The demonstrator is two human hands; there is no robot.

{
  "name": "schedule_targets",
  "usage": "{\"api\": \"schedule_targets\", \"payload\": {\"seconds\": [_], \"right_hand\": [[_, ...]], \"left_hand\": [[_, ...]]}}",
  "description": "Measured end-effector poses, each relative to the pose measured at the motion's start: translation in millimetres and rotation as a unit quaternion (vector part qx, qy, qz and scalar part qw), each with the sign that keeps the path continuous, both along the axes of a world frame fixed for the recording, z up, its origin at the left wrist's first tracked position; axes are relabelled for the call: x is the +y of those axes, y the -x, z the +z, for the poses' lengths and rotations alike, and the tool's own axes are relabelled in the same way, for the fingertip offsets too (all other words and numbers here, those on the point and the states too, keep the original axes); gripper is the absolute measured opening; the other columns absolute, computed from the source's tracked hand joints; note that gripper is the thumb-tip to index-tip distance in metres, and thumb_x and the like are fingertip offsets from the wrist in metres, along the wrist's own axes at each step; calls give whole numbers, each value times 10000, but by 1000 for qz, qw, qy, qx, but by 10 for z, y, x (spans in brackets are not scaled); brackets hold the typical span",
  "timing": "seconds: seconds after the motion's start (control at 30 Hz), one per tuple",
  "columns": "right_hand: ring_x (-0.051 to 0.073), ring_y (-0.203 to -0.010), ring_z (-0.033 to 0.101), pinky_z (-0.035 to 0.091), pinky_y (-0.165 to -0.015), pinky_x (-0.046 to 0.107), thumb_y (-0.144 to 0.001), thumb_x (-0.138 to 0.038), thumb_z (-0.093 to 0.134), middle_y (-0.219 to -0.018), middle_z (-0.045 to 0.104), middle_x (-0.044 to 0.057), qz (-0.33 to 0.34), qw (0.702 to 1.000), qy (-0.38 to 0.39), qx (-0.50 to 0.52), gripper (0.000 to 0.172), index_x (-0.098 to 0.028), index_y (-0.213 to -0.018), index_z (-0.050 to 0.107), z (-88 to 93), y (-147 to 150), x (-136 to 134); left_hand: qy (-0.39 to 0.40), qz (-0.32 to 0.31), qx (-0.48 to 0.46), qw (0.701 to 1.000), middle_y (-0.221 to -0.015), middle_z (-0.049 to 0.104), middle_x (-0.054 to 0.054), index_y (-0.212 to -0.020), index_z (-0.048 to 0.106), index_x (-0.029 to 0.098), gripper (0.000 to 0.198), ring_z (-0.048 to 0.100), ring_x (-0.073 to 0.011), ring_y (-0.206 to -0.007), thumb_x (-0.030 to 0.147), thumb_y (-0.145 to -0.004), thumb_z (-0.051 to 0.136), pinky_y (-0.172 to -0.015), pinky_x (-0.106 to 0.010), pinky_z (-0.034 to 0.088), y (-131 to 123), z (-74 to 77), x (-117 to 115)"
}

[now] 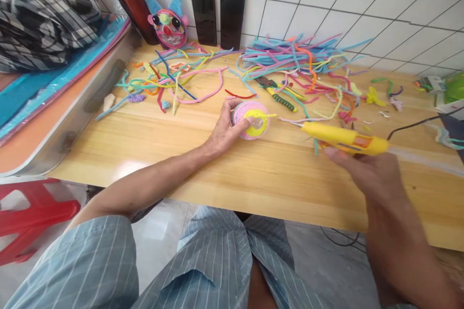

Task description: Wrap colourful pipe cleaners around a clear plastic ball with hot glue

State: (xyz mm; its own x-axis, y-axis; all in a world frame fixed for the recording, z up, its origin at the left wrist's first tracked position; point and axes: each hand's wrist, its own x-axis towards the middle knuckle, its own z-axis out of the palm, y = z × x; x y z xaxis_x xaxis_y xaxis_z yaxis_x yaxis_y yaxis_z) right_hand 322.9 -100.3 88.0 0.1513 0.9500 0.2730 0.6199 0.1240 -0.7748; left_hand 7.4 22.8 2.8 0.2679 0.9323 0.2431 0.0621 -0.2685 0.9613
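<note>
My left hand (pixel 229 128) grips a round coil of pipe cleaners (pixel 266 120), pink around the outside and yellow inside, with a clear patch at its middle. A short yellow end of the coil sticks out to the right. In my right hand (pixel 373 169) is a yellow hot glue gun (pixel 333 136), its metal nozzle pointing left toward the coil but apart from it. A clear glue stick (pixel 416 155) juts from the gun's back. My right hand is slightly blurred, and its palm side is partly hidden.
Pliers (pixel 281 96) with green and yellow handles lie behind the coil. Pipe cleaners pile up (pixel 282 55) along the wall. A decorated face figure (pixel 168 29), two black phones (pixel 232 17) and a red flask (pixel 126 0) stand at the back. A plastic box (pixel 72 125) sits left.
</note>
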Motion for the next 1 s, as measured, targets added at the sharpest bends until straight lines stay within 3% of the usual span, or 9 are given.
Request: {"api": "schedule_targets", "payload": {"seconds": [0.1, 0.23, 0.5, 0.83, 1.0], "right_hand": [[262, -738, 782, 644, -630, 409, -949, -366, 822, -930, 852, 58, 97, 989, -49, -101, 151, -294, -1082, 830, -56, 268, 70], [268, -846, 829, 672, -703, 399, -1019, -362, 752, -1066, 873, 55, 132, 972, -102, -164, 216, -301, -1223, 783, -128, 402, 147], [271, -931, 851, 685, -782, 395, -1050, -341, 728, -1106, 875, 58, 154, 966, -113, -177, 194, -284, -1234, 745, -231, 452, 171], [302, -1059, 850, 694, -904, 453, -1048, -309, 723, -1183, 870, 60, 144, 972, -81, -167, 216, -305, -1263, 743, -229, 503, 167], [308, -1044, 851, 692, -887, 449, -1055, -343, 723, -1172, 872, 65, 137, 972, -79, -172, 189, -310, -1240, 742, -232, 503, 165]], "left_hand": [[-5, -6, 10, 1000, -1385, 656, -103, -1354, 436, 269, 667, 695, -270, -1253, 697, -933, 725, -1095, -453, 604, 3, -3, -26], [-5, -4, 12, 1000, -1417, 655, -113, -1368, 432, 268, 679, 694, -281, -1293, 724, -949, 711, -1111, -465, 607, -3, 3, -62], [5, -33, 1, 999, -1447, 647, -124, -1398, 406, 267, 717, 691, -287, -1317, 758, -971, 708, -1130, -470, 601, -4, 38, -110], [3, -52, -17, 999, -1471, 635, -142, -1421, 424, 257, 758, 696, -300, -1324, 759, -954, 747, -1137, -480, 618, -13, 18, -113], [-8, -55, -2, 998, -1475, 645, -140, -1428, 431, 256, 734, 703, -302, -1321, 743, -971, 735, -1152, -499, 617, 1, 22, -95]]}}
